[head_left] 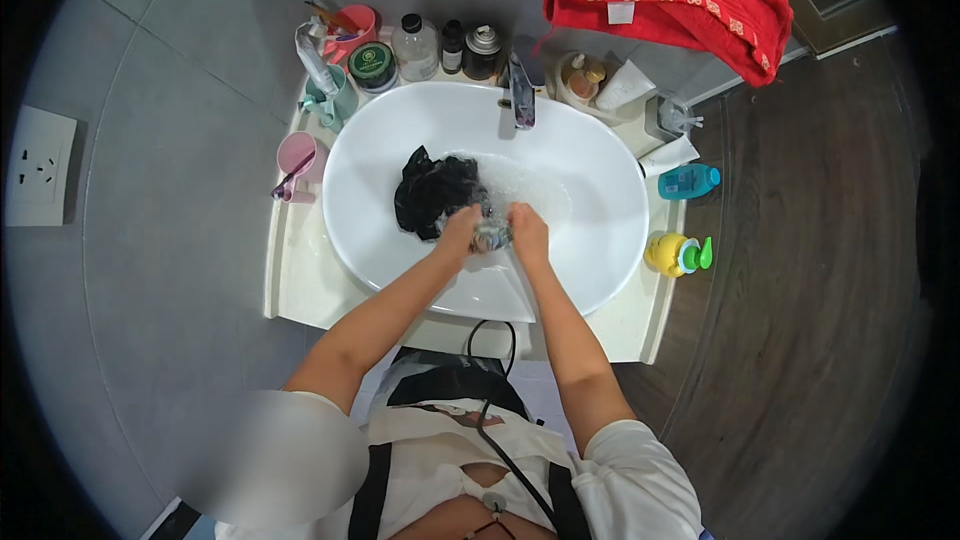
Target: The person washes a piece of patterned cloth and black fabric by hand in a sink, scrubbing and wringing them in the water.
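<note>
Both my hands are low inside a white oval washbasin [610, 230]. My left hand [459, 233] is closed on one side of a small wet piece of grey patterned cloth [491, 236]. On the cloth's other side, my right hand [529, 233] is closed at its edge. Against the left hand lies a crumpled black garment [430, 195], wet and bunched in the left half of the basin. Whether the grey piece belongs to it I cannot tell. Clear water with bubbles lies right of the garment, below the tap [521, 90]. My fingertips are partly hidden.
Along the back of the counter [310, 285] stand a green-lidded jar [372, 66], a clear bottle [416, 47] and dark bottles. A pink cup [300, 156] is at left. A blue bottle [688, 181] and yellow pump bottle [678, 255] line the right edge. Red towels [660, 0] hang behind.
</note>
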`<state>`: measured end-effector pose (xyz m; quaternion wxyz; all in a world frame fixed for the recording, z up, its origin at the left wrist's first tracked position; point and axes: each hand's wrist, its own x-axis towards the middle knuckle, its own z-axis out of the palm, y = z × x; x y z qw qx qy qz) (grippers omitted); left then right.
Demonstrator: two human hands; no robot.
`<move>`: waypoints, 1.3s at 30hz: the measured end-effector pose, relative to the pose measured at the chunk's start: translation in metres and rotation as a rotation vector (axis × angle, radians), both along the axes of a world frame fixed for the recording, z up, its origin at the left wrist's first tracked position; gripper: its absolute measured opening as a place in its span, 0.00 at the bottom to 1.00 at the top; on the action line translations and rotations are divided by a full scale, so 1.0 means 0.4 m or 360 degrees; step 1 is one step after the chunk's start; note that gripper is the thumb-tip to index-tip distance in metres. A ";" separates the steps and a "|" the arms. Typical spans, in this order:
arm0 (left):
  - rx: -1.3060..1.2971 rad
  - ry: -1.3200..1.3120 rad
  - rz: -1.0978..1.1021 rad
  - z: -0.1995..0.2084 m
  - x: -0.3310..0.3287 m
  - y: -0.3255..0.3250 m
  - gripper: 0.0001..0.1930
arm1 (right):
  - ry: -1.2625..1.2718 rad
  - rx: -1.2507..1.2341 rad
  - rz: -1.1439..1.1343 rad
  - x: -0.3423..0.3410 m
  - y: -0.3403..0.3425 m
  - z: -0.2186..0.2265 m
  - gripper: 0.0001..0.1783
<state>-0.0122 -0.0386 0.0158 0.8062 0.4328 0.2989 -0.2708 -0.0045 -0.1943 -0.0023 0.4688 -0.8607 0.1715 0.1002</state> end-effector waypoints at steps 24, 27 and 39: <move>-0.0198 0.0354 0.0290 -0.031 -0.012 0.080 0.14 | -0.0099 0.1353 -0.0919 0.049 -0.058 -0.017 0.22; -0.0206 0.0350 0.0301 -0.030 -0.010 0.088 0.14 | -0.0088 -0.0144 -0.0474 0.056 -0.106 -0.005 0.26; -0.0083 0.0401 0.0294 -0.037 -0.006 0.073 0.12 | 0.0282 0.1236 -0.0105 0.061 -0.070 0.012 0.19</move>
